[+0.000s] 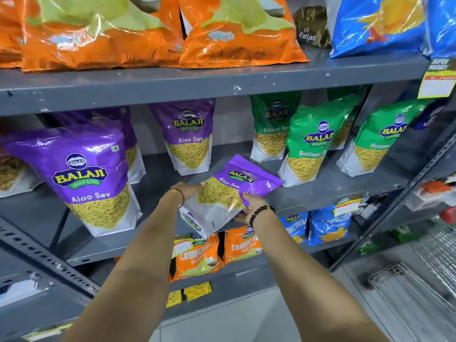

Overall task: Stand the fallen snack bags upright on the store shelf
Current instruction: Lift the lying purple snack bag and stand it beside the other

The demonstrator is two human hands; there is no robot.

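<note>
Both hands hold the fallen purple Aloo Sev bag (229,193) by its lower white end: the left hand (190,190) lies along its left edge with fingers closed against it, and the right hand (250,204) has its thumb on the face and its fingers (240,218) curled beneath, pinching the bag. It lies tilted on the middle shelf (308,193), its top pointing away from the fingers toward the upright green Ratlami Sev bag (311,146). Holding the heavy bottom on both sides probably lets the person swing the top up.

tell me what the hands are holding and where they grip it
Both hands hold one purple Aloo Sev bag, lying tilted on the shelf. The left hand grips its left edge, the right hand its right edge, near the white bottom.
</note>
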